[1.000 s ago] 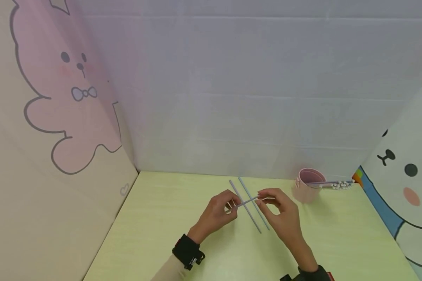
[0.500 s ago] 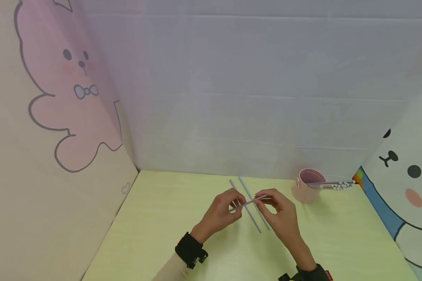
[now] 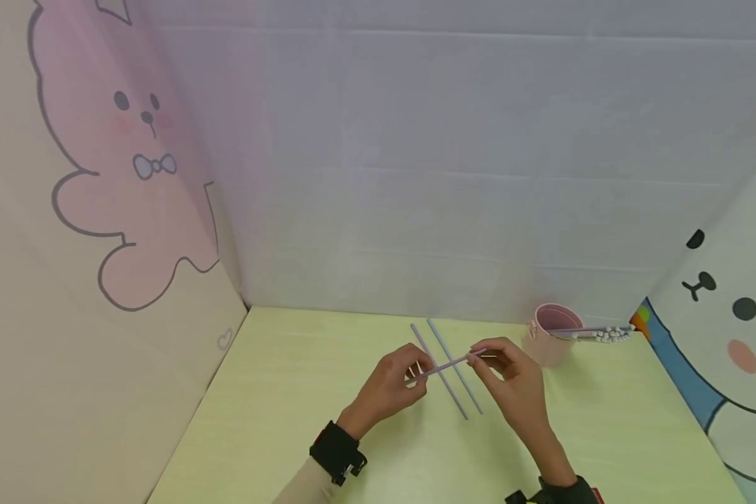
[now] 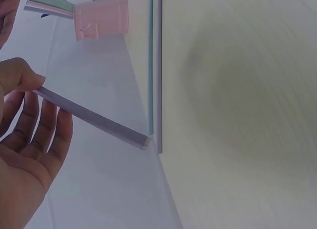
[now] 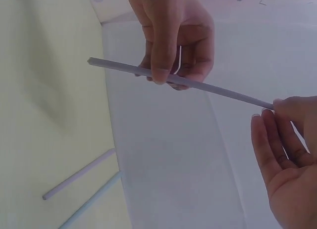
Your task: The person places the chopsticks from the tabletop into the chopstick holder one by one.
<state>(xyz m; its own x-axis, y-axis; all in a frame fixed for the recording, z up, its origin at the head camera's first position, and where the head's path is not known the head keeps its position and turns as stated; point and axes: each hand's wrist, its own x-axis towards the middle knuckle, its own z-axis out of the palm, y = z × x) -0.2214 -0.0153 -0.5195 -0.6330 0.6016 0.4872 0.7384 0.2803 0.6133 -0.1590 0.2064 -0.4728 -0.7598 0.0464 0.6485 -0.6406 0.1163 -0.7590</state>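
Note:
A thin purple straw-like stick is held between my two hands, above the table. My left hand pinches it between thumb and fingers toward its left end, and that end juts past the grip in the left wrist view. At the stick's other end, my right hand pinches with thumb and fingertips, the fingers loosely bent in the right wrist view. Below and behind the hands, a second purple stick and a light blue stick lie side by side on the table, slanting the same way.
A pink cup stands at the back right of the pale yellow-green table. Several more sticks with white ends reach out of its mouth to the right. A white sheet hangs behind the table; printed cloths border both sides.
My right hand has shifted right and my left hand slightly left, so a longer stretch of stick shows between them. Both sticks on the table stay put.

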